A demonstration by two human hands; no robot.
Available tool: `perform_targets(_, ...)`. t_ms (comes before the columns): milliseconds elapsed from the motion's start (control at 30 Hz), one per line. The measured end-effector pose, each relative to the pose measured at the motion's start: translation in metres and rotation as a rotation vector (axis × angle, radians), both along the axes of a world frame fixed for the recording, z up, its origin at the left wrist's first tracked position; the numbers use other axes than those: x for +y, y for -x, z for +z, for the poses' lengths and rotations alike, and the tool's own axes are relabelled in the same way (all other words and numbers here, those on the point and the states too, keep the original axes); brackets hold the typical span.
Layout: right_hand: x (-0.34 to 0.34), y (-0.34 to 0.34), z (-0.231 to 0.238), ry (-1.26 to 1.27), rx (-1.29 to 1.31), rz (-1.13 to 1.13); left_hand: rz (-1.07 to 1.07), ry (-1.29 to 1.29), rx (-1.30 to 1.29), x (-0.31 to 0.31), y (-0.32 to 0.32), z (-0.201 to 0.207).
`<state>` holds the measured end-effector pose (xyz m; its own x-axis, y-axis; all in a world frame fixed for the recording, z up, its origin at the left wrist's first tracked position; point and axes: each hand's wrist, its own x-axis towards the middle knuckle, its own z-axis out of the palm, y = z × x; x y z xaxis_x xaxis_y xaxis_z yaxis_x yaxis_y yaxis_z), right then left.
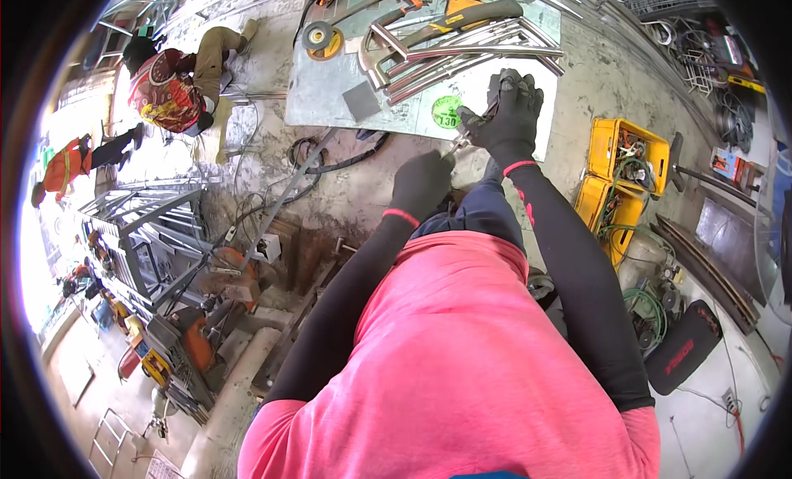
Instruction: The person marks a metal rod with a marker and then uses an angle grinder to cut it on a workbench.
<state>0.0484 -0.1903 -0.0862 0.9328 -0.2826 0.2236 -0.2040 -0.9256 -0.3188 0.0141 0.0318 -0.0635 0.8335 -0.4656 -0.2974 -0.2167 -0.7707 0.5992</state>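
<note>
Both my hands wear dark gloves and meet at the near edge of a pale sheet-topped table (330, 91). My left hand (422, 184) is closed round a small, thin metal piece (451, 152) that sticks out toward the other hand. My right hand (513, 120) is just over the sheet, with its fingers bent and its thumb toward the left. Between the two hands shows a small silvery part; its kind is too small to tell. A round green sticker (446, 112) lies on the sheet beside my right thumb.
Metal tubes (478, 58), a clamp (375, 66) and a disc tool (320, 37) lie on the table. Yellow crates (606, 174) stand at the right. Metal frames (148, 240) fill the left. Two people (169, 91) work at the far left. Cables (346, 161) cross the floor.
</note>
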Motion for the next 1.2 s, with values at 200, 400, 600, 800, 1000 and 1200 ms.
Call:
perform_targets(200,-0.004,0.001,-0.005,0.015,0.025,-0.014,0.06,-0.082,0.136,0.024,0.019,0.0)
perform_targets(400,-0.004,-0.002,0.004,-0.038,0.014,-0.012,0.081,-0.049,0.117,0.003,-0.002,0.008)
perform_targets(600,-0.002,-0.001,0.004,0.043,0.038,-0.008,-0.085,-0.046,-0.025,0.032,0.019,-0.027)
perform_targets(800,-0.003,-0.001,0.002,0.026,0.005,0.009,-0.127,-0.105,-0.095,0.017,0.01,-0.028)
perform_targets(1000,-0.002,0.004,-0.002,-0.027,-0.002,-0.012,-0.095,-0.057,-0.115,0.01,0.001,-0.009)
perform_targets(1200,-0.002,-0.002,0.0,0.078,0.04,-0.01,-0.168,-0.123,-0.009,0.04,0.021,0.018)
